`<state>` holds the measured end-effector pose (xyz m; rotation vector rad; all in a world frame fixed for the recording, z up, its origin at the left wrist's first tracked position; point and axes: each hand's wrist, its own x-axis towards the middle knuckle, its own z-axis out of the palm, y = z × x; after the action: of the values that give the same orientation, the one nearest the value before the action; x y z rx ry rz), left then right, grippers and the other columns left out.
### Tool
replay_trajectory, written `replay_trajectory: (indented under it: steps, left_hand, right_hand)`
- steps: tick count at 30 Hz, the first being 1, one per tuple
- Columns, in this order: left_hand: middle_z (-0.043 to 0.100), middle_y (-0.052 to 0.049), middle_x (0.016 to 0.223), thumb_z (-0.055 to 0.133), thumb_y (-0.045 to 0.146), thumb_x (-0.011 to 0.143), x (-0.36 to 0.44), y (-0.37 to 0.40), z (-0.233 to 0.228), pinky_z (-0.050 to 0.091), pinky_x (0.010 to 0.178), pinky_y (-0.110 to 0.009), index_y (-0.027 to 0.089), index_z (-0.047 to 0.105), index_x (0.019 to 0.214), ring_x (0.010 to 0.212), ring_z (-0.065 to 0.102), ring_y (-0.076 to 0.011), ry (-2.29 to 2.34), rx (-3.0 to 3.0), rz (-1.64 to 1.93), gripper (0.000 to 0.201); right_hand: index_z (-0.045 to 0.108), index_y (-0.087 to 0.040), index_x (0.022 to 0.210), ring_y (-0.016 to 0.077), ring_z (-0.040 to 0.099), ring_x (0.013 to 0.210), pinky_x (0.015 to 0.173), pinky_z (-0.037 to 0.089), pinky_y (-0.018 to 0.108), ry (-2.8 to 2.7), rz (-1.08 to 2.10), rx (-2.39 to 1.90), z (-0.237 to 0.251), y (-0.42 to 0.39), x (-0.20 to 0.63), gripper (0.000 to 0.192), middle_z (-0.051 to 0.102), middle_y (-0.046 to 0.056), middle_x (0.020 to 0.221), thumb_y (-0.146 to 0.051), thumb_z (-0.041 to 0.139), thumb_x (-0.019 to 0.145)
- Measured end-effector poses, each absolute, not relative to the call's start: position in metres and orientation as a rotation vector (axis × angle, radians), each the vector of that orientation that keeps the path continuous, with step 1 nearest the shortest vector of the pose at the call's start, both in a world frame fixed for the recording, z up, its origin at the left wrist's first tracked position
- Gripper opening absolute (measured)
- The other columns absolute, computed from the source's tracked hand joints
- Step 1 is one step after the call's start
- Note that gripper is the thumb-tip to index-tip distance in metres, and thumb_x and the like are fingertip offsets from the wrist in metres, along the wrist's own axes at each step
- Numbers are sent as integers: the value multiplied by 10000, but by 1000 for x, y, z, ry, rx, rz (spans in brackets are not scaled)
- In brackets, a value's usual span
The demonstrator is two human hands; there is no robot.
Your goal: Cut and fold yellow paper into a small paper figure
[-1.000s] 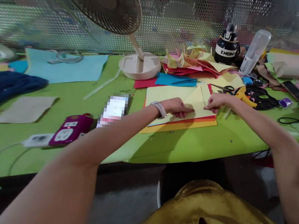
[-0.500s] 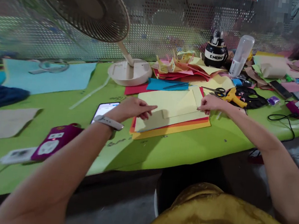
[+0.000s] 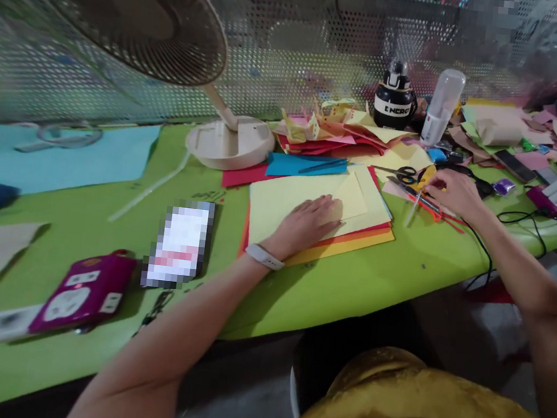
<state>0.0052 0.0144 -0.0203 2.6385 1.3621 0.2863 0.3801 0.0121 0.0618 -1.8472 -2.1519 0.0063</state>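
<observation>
**Yellow paper held flat while the other hand goes for a tool**

Yellow paper (image 3: 305, 195), part-folded, lies on top of a stack of coloured sheets (image 3: 355, 239) on the green desk (image 3: 351, 278). The left hand (image 3: 307, 222) rests on it palm down, fingers spread and flat, clamped on nothing. The right hand (image 3: 454, 192) is well to the right of the stack, fingers curled loosely over a yellow-handled tool (image 3: 425, 179) beside the scissors (image 3: 406, 174); I cannot tell whether it actually grips anything.

To do this well, I judge the flat palm should keep even pressure near the fold so the sheet does not slide on the slick stack below, and the reaching hand should lift its tool clear of the cable (image 3: 480, 242) that runs under the wrist.

Hard to make out: what lies beneath the right palm, and the thin red and clear sticks by it. A phone (image 3: 178, 244) shows only a pixelated screen. The fan (image 3: 129, 14) is cut off at the top, and the clutter at the far right blurs together.
</observation>
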Motion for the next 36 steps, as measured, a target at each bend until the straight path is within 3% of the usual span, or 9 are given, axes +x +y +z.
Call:
replay_trajectory:
  steps: [6, 12, 22, 25, 29, 36]
  left_hand:
    - [440, -170, 1662, 409, 438, 1072, 0, 8, -20, 314, 1286, -495, 148, 431, 1582, 1551, 411, -297, 1390, 2611, 246, 587]
    - [631, -168, 1432, 558, 605, 962, -6, 10, -12, 455, 1152, -502, 160, 627, 1358, 1332, 577, -348, 1509, 2486, 439, 599]
    - [683, -153, 1153, 762, 593, 787, -8, 17, -4, 517, 1049, -525, 185, 721, 1058, 1145, 621, -353, 1531, 2282, 667, 492]
    - [687, -146, 1120, 793, 573, 746, -10, 19, -4, 524, 1052, -516, 194, 702, 958, 1140, 629, -343, 1481, 2236, 708, 444]
    - [707, -124, 1120, 770, 542, 773, -10, 18, -4, 548, 1023, -510, 228, 671, 932, 1095, 655, -315, 1435, 2181, 734, 366]
    - [702, -107, 1192, 764, 541, 791, -13, 20, -11, 567, 1001, -443, 203, 643, 1256, 1086, 677, -264, 1363, 2148, 787, 587]
  right_hand:
    - [739, -119, 1127, 381, 612, 1177, 959, 436, 467, -2540, -304, -1982, 53, 34, 341, 338, 733, 202, 1216, -350, 651, 896]
    - [749, -110, 1077, 386, 584, 1125, 908, 424, 456, -2601, -381, -2097, 48, 41, 347, 365, 710, 208, 1131, -357, 719, 810]
    - [727, -153, 1009, 357, 560, 1128, 920, 379, 439, -2709, -340, -1989, 53, 47, 347, 309, 692, 158, 1143, -350, 734, 771]
    - [707, -180, 1044, 373, 578, 1148, 953, 396, 470, -2574, -221, -1889, 55, 45, 352, 292, 701, 161, 1171, -324, 716, 790]
    - [689, -196, 1077, 338, 658, 1070, 979, 461, 501, -2341, 176, -1698, 55, 39, 350, 281, 752, 143, 1115, -313, 719, 823]
    - [644, -217, 1129, 257, 696, 1075, 984, 564, 452, -1921, 641, -1150, 52, 36, 313, 385, 746, 99, 1164, -486, 722, 865]
